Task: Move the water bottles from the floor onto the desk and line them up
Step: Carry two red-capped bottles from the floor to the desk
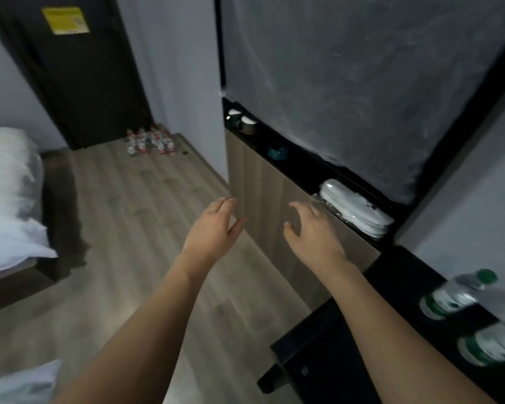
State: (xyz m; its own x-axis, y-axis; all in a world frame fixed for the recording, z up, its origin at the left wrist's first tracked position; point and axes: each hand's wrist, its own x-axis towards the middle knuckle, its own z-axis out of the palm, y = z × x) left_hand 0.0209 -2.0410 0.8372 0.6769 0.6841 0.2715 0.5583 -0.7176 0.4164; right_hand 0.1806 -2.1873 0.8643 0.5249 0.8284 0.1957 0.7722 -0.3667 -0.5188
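Several clear water bottles with red labels point(150, 142) stand clustered on the wooden floor at the far end, by the dark door. Two green-capped water bottles point(455, 295) stand on the black desk point(391, 275) at the lower right, blurred. My left hand point(213, 225) and my right hand point(312, 228) are both stretched out in front of me with loose, spread fingers, holding nothing. They hover in front of a wood-fronted cabinet, far from the floor bottles.
A wood-fronted cabinet point(263, 185) carries cups point(245, 122), a teal object point(277, 151) and wrapped white slippers point(353, 208) under a grey wall panel. A bed with white pillows point(6, 185) lies on the left. Wooden floor point(134, 217) runs between bed and cabinet.
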